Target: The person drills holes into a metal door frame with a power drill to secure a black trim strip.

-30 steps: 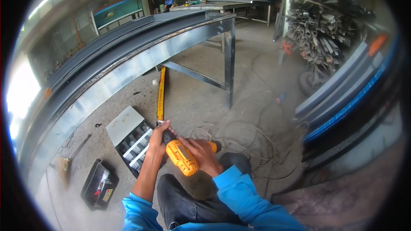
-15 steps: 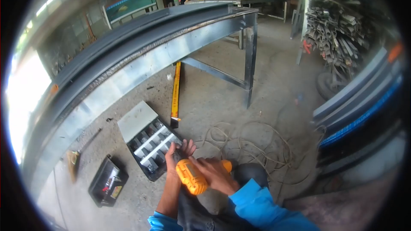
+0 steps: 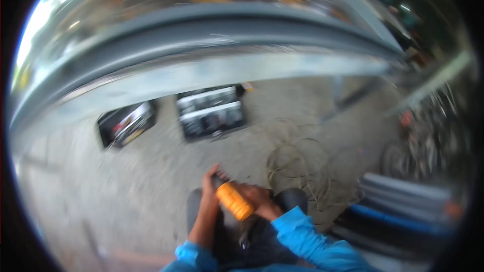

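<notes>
An orange power drill (image 3: 234, 201) lies between my two hands above my lap, its dark front end pointing up and left. My right hand (image 3: 254, 197) is wrapped round the drill's grip, which is mostly hidden. At the drill's front end, my left hand (image 3: 212, 179) has its fingers curled round the dark chuck. Beyond my hands, an open organizer case (image 3: 212, 113) with small compartments sits on the floor. To its left is an open black toolbox (image 3: 126, 123) holding tools. Motion blurs the small details.
A long steel-framed bench (image 3: 227, 68) crosses in front of me, above the cases. Coiled cable (image 3: 297, 166) lies on the floor to the right. Stacked metal profiles (image 3: 403, 196) and a scrap pile (image 3: 428, 131) stand at the right.
The view has swung left and closer to the bench. The cases now appear higher in the frame. My left hand's fingers, spread before, are now curled at the drill's front.
</notes>
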Demonstrator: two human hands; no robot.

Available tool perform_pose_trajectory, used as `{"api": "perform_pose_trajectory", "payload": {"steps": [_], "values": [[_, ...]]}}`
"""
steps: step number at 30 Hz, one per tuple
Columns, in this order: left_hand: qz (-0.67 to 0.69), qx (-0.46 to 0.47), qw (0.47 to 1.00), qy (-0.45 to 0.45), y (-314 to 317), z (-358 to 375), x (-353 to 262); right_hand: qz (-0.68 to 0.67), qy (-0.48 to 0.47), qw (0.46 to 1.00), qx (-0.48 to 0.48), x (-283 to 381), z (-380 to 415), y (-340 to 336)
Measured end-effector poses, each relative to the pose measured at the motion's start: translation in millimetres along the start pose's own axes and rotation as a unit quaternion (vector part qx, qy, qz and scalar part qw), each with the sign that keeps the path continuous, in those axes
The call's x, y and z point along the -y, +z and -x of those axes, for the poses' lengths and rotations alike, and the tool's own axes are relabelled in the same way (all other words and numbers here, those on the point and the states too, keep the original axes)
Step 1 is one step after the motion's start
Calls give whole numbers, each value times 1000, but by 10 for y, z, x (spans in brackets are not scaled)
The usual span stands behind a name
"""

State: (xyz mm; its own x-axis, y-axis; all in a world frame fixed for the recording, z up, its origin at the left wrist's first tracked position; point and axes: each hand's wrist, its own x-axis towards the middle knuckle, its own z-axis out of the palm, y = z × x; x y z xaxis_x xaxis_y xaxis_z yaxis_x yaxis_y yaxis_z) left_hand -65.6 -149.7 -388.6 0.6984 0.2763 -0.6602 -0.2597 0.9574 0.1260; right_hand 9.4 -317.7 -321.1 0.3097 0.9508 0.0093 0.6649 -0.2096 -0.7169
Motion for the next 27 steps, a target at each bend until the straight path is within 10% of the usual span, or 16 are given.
{"api": "perform_pose_trajectory", "payload": {"steps": [4,15,21,27], "values": [[5,-46,999,1,-210,553,-3,77,-65,993,69,258,91,21],[206,-85,963,151,1001,4732,-1534,24,-195,930,311,4311,-364,-1105],[69,-73,968,228,1942,4892,-2262,160,-400,890,149,4918,-1300,-1775],[-6,-16,981,196,2928,4448,-2661,270,-384,882,50,4888,-1815,-2570]]}}
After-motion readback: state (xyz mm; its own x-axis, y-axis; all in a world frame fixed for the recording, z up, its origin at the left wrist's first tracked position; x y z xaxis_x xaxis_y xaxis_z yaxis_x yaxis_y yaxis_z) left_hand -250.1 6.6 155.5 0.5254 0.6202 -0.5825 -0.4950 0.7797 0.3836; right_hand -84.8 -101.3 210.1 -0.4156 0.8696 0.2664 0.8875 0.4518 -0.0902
